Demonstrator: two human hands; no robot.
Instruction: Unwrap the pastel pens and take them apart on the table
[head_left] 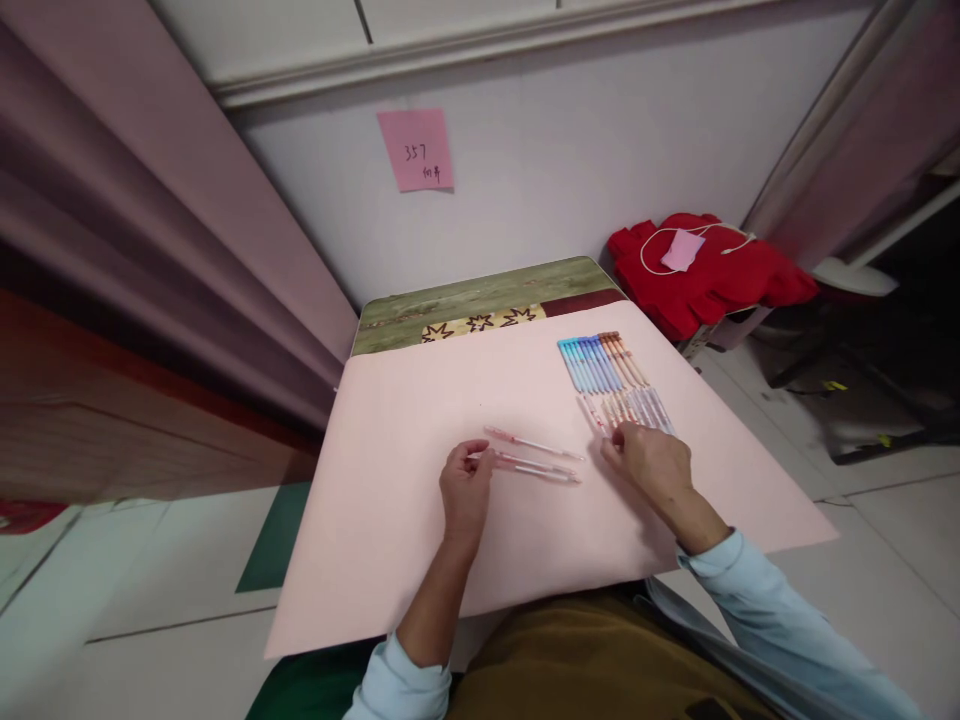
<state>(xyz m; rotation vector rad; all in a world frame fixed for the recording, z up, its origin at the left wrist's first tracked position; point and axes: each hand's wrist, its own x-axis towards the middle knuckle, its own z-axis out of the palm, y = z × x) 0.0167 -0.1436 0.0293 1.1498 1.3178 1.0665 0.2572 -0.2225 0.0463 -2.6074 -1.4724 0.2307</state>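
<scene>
Head view: two rows of pens [600, 368] look laid out on the surface [405, 500]; three loose pens [536, 466] seem left. Your left hand [465, 490] pinches the nearer ones' ends; your right hand [652, 460] curls its fingers at the near row [637, 408], grip unclear.

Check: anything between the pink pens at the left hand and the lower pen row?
Yes, two things: one loose pen, just beyond the pink pens, and the right hand, over the near edge of the lower row, hiding part of it. Otherwise only bare sheet shows.
</scene>
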